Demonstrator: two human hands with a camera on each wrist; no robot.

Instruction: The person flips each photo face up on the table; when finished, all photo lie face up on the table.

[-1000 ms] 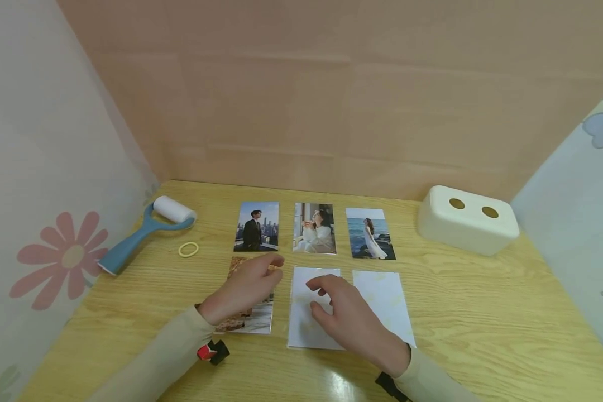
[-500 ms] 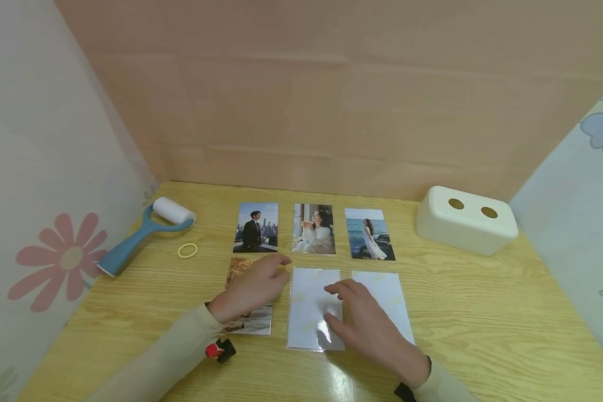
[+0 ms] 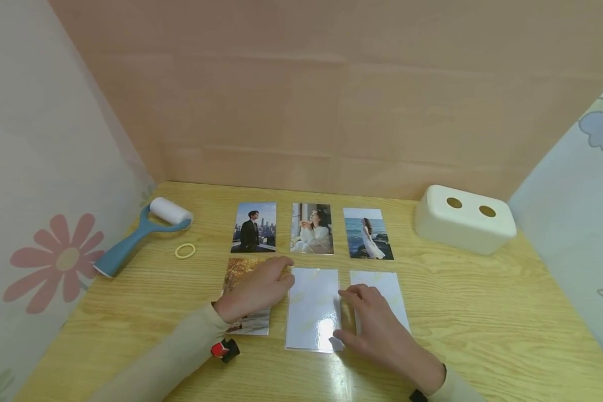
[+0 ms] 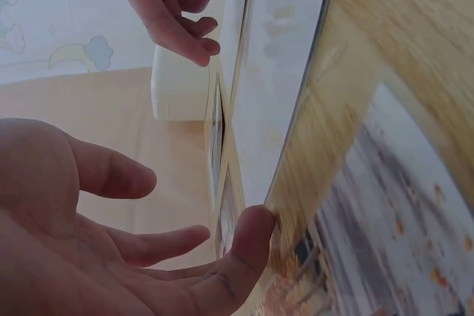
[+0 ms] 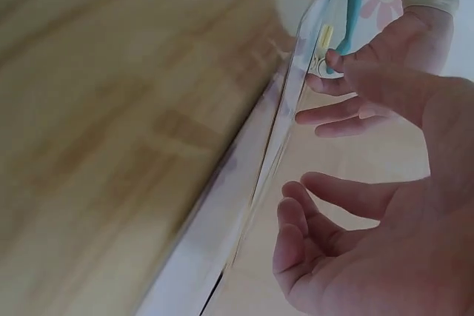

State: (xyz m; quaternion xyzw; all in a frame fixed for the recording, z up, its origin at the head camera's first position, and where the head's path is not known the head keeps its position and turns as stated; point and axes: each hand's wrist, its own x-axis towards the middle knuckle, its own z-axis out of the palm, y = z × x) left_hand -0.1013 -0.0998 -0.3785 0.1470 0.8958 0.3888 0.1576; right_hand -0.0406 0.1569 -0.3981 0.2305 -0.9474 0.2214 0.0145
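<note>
A white card in a clear sleeve (image 3: 312, 310), faintly marked with yellow, lies in the middle of the front row. At its left edge is my left hand (image 3: 260, 286), held over a photo of an autumn scene (image 3: 251, 324) and partly hiding it. One fingertip (image 4: 254, 223) meets or nearly meets the card's edge in the left wrist view; the other fingers are spread. My right hand (image 3: 382, 329) is at the card's right edge, over a second white card (image 3: 379, 282), with loosely bent fingers. Neither hand grips anything.
Behind lie photos of a person in a suit (image 3: 254, 228), a person in white (image 3: 312, 229) and a person by the sea (image 3: 368, 233). A blue-handled lint roller (image 3: 135, 237) and yellow ring (image 3: 185, 251) are at left, a cream box with two holes (image 3: 464, 218) at right.
My right hand has moved right, from above the middle white card to its right edge. My left hand has shifted slightly right to the card's left edge. The cards keep their places.
</note>
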